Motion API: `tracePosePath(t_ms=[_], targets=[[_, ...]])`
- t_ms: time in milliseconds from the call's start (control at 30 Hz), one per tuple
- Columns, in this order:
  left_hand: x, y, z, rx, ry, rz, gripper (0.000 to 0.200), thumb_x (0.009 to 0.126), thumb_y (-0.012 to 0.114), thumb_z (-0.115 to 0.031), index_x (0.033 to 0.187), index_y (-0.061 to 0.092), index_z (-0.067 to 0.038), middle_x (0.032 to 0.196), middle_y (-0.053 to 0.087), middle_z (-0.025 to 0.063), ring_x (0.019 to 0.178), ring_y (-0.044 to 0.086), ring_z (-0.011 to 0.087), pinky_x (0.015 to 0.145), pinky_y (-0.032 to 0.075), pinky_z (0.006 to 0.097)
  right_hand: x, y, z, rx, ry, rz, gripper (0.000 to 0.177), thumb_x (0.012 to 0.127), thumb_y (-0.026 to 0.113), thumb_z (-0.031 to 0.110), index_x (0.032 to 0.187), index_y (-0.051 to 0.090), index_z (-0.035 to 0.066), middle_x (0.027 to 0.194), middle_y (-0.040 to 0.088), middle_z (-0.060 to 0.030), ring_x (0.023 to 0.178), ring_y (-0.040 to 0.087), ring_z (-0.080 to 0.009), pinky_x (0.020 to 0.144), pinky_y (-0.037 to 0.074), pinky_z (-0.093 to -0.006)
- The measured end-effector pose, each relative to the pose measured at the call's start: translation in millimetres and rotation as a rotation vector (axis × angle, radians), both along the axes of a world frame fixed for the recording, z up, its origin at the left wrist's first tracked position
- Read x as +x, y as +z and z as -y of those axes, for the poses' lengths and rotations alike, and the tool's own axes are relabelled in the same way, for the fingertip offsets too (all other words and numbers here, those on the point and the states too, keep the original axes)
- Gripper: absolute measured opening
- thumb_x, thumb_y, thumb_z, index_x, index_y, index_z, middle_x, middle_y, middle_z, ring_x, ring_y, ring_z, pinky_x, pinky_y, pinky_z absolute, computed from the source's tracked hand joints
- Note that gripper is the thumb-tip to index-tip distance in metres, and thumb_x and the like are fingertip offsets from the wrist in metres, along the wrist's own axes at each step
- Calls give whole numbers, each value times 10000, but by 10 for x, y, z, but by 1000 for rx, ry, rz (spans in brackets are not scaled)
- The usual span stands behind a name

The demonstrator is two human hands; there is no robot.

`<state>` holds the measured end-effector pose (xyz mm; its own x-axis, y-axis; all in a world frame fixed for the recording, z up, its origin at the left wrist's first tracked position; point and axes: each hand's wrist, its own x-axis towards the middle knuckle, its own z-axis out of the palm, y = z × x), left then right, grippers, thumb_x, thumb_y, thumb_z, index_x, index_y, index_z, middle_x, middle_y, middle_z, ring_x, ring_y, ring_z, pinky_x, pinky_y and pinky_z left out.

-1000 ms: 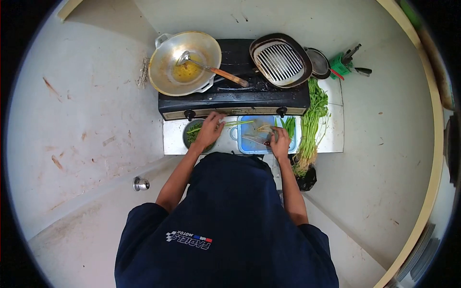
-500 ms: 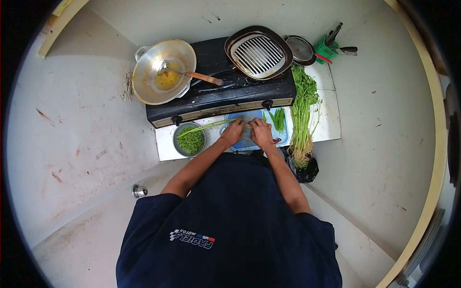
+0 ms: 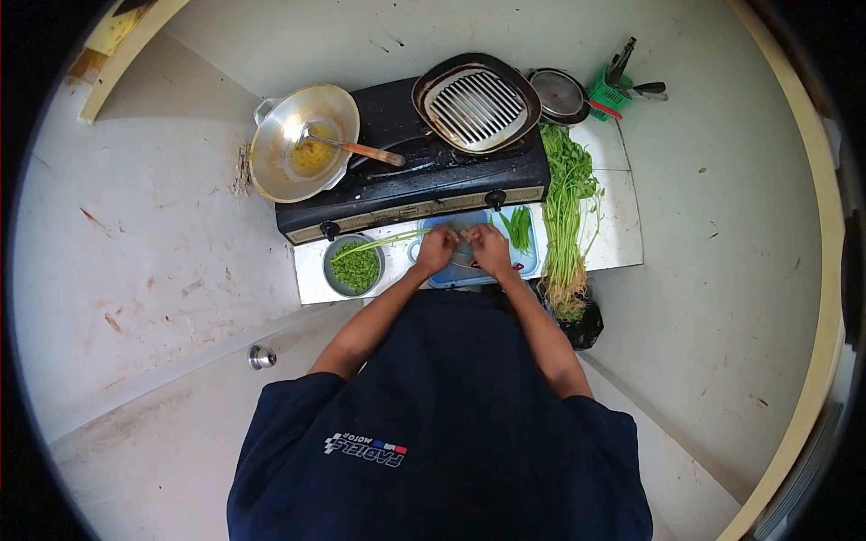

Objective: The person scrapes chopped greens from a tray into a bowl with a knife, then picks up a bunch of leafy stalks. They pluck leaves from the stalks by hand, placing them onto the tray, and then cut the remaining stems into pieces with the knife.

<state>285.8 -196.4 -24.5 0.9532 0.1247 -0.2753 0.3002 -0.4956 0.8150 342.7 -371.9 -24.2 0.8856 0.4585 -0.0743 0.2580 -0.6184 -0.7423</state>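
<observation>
My left hand (image 3: 436, 251) is closed around long green stems (image 3: 388, 240), whose far ends reach left over a grey bowl (image 3: 327, 278) of small green leaves (image 3: 358, 269). Close beside it, my right hand (image 3: 490, 251) has its fingers pinched together near the root end of these stems; a small pale bit shows between the hands. Both hands are above a blue tray (image 3: 534, 263). On this tray lie green pods or chillies (image 3: 520, 227), and something red (image 3: 517, 267) shows by my right wrist. Fingertip details are too small to make out.
A black stove (image 3: 406, 194) carries a wok (image 3: 262, 153) with a wooden-handled utensil (image 3: 374, 154) and a ridged grill pan (image 3: 478, 108). To the right lie a bundle of rooted greens (image 3: 566, 207), a black plastic bag (image 3: 591, 326), a lidded pan (image 3: 557, 95) and a green basket (image 3: 609, 93).
My hands stay over the tray, with the fingers slightly shifted and a small gap now between them. The whole view has shifted a little; the stems still point left to the bowl.
</observation>
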Motion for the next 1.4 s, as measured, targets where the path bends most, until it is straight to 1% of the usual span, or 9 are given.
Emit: tracePosePath(t_ms=[100,200,300,400,700,867,967,1200,1400], targets=[[-6,58,116,-303,223,16,153,897,645,-47,1042,674,-5,885,703,101,837,681,211,767,538,336,77,3,-13,307,-112,-318,202,879,730,130,1041,692,17,911,712,-76,814,671,-166,714,527,-301],[47,65,137,-712,348,-55,136,927,664,-69,1055,681,-26,931,702,51,840,645,116,753,528,275,141,47,26,452,-104,-516,245,901,743,152,1089,686,5,939,717,-65,838,657,-127,740,523,-276],[79,162,231,-815,479,-50,139,943,673,-75,1074,686,-32,962,709,47,851,646,95,756,522,237,158,130,44,616,-141,-667,230,920,720,136,1096,679,-6,953,711,-57,859,659,-125,755,528,-276],[80,277,298,-894,478,22,152,952,677,-79,1090,684,-17,979,712,56,869,654,98,782,528,228,182,145,77,703,-157,-713,237,931,705,135,1103,666,-22,982,709,-69,877,663,-129,779,539,-271],[4,470,480,-907,554,89,149,930,694,-38,1069,682,13,1003,716,77,910,676,121,838,548,250,159,261,204,765,-105,-756,221,948,696,137,1106,664,-15,983,705,-62,887,663,-121,808,541,-271],[-122,540,616,-795,588,114,205,895,720,-9,1092,667,12,993,708,83,920,678,139,845,547,262,73,345,334,722,-26,-712,182,964,686,125,1085,676,-11,946,691,-29,862,640,-91,790,521,-245],[-198,661,706,-701,614,94,239,900,714,-8,1129,652,16,1018,702,85,925,678,141,864,548,261,-12,365,412,767,-41,-830,193,965,686,125,1102,680,-10,961,700,-34,870,652,-99,791,531,-245],[-421,820,865,-732,613,55,232,918,705,-64,1135,654,-1,1047,679,64,951,650,132,903,526,284,-176,233,532,727,34,-763,248,948,704,128,1131,667,-35,980,710,-67,874,676,-125,793,554,-269],[-414,801,800,-803,584,18,208,927,646,-4,1135,631,-2,1038,676,54,903,646,127,877,533,269,-175,400,522,718,5,-756,239,959,691,122,1130,652,-40,1003,708,-72,910,681,-128,805,566,-269]])
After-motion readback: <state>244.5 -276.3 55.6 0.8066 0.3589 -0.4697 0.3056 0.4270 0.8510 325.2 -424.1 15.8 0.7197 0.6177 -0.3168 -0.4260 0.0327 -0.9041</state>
